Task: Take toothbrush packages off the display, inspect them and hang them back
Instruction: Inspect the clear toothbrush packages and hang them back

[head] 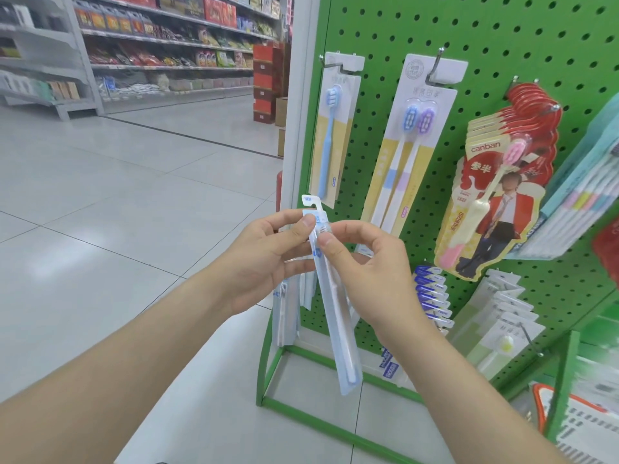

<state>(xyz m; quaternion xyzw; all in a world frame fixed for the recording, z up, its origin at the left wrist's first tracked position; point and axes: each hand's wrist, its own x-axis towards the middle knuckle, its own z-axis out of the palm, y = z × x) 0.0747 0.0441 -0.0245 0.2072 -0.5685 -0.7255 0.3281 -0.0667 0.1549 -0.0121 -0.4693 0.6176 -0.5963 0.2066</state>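
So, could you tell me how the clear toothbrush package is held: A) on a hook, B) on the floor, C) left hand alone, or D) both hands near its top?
D: left hand and right hand both pinch the clear toothbrush package near its top.

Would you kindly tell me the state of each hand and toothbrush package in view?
clear package, off the display, held near its top
left hand, pinches the clear package's top
right hand, pinches it just below
blue single package, hanging on its hook
twin package, hanging on its hook, tilted
red canban packages, hanging stacked on one hook
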